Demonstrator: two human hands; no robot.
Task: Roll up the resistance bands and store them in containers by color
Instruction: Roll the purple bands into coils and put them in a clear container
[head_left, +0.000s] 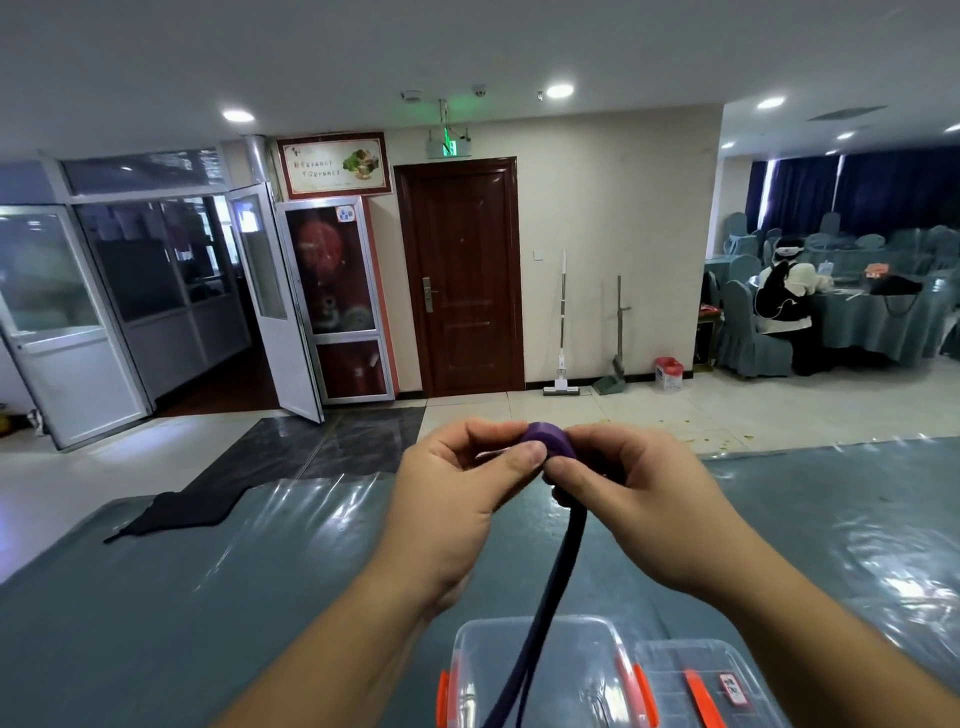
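We hold a purple band (551, 441) up in front of us, above a table (208, 597) covered in glossy blue-grey plastic. Our left hand (457, 499) pinches the rolled end of the band between thumb and curled fingers, and our right hand (639, 499) pinches the same coil from the other side, its thumb pressed against the roll. The coiled part sits between our two sets of fingertips, while the loose tail hangs straight down from the roll, between our wrists, towards the near edge of the table. There the tail passes in front of a clear plastic box (540, 670) with orange clips, and just beside it on the right stands a second clear box (696, 675), also with an orange clip and a small label we cannot read. A dark cloth (171, 514) lies over the far left edge of the table. Beyond the table we see a brown door (462, 275), a mop (562, 332) leaning on the wall to its right, and a person (784, 296) seated at a round table well off to the right.
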